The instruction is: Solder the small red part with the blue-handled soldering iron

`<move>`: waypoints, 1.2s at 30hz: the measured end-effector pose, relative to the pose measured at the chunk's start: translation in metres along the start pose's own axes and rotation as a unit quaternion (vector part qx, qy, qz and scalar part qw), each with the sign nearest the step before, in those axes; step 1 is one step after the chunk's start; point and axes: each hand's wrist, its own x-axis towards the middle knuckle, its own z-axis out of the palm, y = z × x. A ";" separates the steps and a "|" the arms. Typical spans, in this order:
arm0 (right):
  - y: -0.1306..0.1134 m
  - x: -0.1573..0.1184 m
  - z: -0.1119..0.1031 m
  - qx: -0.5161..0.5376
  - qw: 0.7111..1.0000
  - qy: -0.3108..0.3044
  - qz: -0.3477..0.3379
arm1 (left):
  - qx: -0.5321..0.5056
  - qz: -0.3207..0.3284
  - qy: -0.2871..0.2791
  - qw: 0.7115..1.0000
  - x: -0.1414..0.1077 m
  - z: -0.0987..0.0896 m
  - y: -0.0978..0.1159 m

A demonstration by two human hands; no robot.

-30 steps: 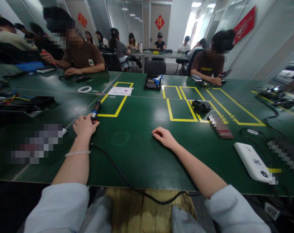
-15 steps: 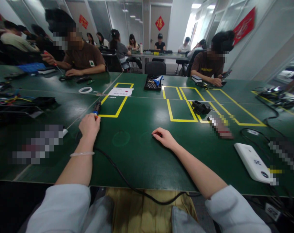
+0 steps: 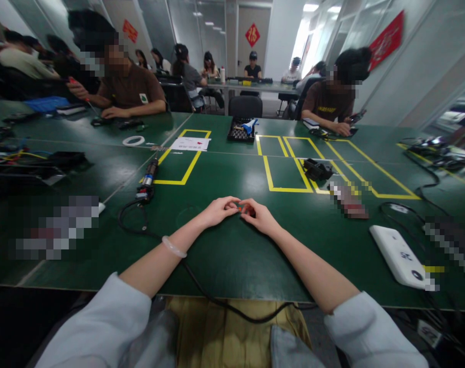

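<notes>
Over the middle of the green table (image 3: 224,266), my left hand (image 3: 221,210) and my right hand (image 3: 258,215) meet at the fingertips. A small orange piece (image 3: 239,209) shows between them, with the fingers of both hands closed round it. Its shape is mostly hidden. To the left lies a dark cylindrical tool (image 3: 151,171) with a blue and silver band, and a black cable (image 3: 201,286) runs from its near end past my left forearm and over the table's front edge.
Ahead are a black tray (image 3: 241,131) with a blue item, a white paper (image 3: 191,143) and a black part (image 3: 317,169). A white power bank (image 3: 397,256) is at the right; wiring (image 3: 32,158) lies far left. Two people sit across the table.
My left hand has left the dark tool and moved right to meet my right hand, and the orange piece now shows between them. My right hand has stayed about where it was.
</notes>
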 end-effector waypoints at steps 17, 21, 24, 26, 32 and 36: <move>0.002 0.002 0.002 -0.004 1.000 0.019 0.022 | -0.047 0.021 0.035 0.998 -0.009 0.011 -0.004; 0.002 0.002 0.002 -0.008 1.000 0.029 0.002 | -0.063 0.013 0.035 0.997 -0.008 0.010 -0.005; 0.001 0.002 0.001 -0.016 0.999 0.034 0.004 | -0.065 0.014 0.030 0.997 -0.009 0.010 -0.004; 0.001 0.002 0.000 -0.006 0.999 0.035 0.021 | -0.059 0.017 0.025 0.998 -0.010 0.010 -0.001; 0.003 0.002 0.000 0.021 0.998 0.031 0.046 | -0.012 0.051 0.014 0.999 -0.015 0.010 0.005; 0.003 0.002 0.001 0.055 0.997 0.024 0.047 | 0.006 0.054 0.019 0.998 -0.015 0.009 0.005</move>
